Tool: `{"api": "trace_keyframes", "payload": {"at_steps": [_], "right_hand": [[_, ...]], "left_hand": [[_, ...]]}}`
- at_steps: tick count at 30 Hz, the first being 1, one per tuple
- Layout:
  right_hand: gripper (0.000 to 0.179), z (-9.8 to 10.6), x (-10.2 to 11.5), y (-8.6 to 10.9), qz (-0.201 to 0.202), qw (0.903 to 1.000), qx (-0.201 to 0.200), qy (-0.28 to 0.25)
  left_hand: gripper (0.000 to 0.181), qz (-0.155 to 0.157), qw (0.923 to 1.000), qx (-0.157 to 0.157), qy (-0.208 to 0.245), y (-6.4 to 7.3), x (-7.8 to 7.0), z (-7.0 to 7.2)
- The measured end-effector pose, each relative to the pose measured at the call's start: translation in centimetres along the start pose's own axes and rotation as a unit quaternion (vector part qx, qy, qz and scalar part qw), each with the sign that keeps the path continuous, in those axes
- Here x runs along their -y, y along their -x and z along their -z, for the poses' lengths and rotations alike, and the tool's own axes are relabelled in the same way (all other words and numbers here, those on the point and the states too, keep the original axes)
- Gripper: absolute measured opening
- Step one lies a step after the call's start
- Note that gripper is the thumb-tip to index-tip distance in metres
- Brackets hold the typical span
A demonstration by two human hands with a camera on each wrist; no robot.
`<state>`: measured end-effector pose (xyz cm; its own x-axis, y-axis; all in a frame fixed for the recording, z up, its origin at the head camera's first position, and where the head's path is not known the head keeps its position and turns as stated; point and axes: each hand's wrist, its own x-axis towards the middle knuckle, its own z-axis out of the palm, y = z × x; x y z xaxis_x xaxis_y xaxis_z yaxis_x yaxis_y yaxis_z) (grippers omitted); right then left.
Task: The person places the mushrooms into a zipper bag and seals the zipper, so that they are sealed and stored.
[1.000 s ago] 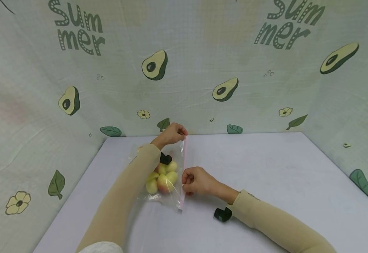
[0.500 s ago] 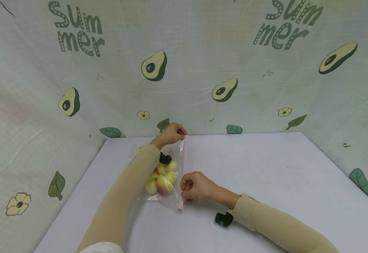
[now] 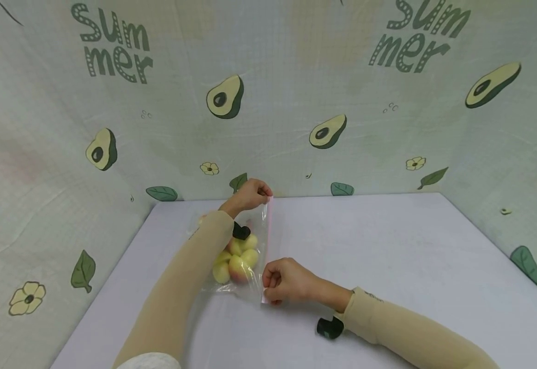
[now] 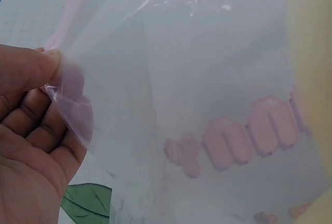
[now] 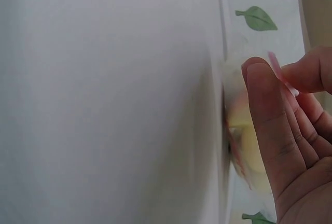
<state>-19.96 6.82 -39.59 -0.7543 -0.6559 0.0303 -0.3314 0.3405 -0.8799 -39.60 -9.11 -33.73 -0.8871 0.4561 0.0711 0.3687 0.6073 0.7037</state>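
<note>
A clear zip bag (image 3: 260,225) lies on the left part of the table, its pink zip strip (image 3: 270,236) facing right. Inside are several yellow fruits (image 3: 240,269) with a red blush, peach-like. My left hand (image 3: 251,195) pinches the far end of the strip between thumb and fingers; the left wrist view shows the bag's corner (image 4: 75,105) in that grip. At the near end, my right hand (image 3: 291,281) pinches the strip, whose pink tip (image 5: 275,64) pokes out between thumb and finger in the right wrist view. The left forearm hides part of the bag.
The white table (image 3: 365,241) stretches away to the right of the bag. A cloth printed with avocados and leaves (image 3: 277,92) rises behind the table and on both sides. A black wrist camera (image 3: 330,328) hangs under the right wrist.
My right hand has slid along the zip strip toward the near end of the bag. The left hand has stayed at the far corner, and the fruits lie where they were.
</note>
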Motion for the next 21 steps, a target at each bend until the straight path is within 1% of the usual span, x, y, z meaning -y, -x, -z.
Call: {"api": "trace_keyframes", "payload": {"at_steps": [9, 15, 19, 21], "right_hand": [[0.014, -0.23, 0.05, 0.26, -0.002, 1.0, 0.005, -0.001], [0.015, -0.12, -0.03, 0.27, -0.008, 0.9999, 0.001, -0.008], [0.015, -0.05, -0.13, 0.24, -0.011, 0.9999, 0.0, -0.01], [0.015, -0.02, -0.16, 0.25, -0.012, 0.9998, 0.002, -0.013]], "left_hand": [[0.017, 0.0, 1.0, -0.003, -0.001, 0.03, 0.09, -0.05], [0.01, 0.01, 0.9999, -0.012, 0.007, -0.05, 0.29, -0.04], [0.008, 0.008, 0.9998, -0.017, 0.006, -0.11, 0.49, -0.01], [0.008, 0.003, 0.9999, -0.013, 0.007, -0.03, 0.42, -0.02]]}}
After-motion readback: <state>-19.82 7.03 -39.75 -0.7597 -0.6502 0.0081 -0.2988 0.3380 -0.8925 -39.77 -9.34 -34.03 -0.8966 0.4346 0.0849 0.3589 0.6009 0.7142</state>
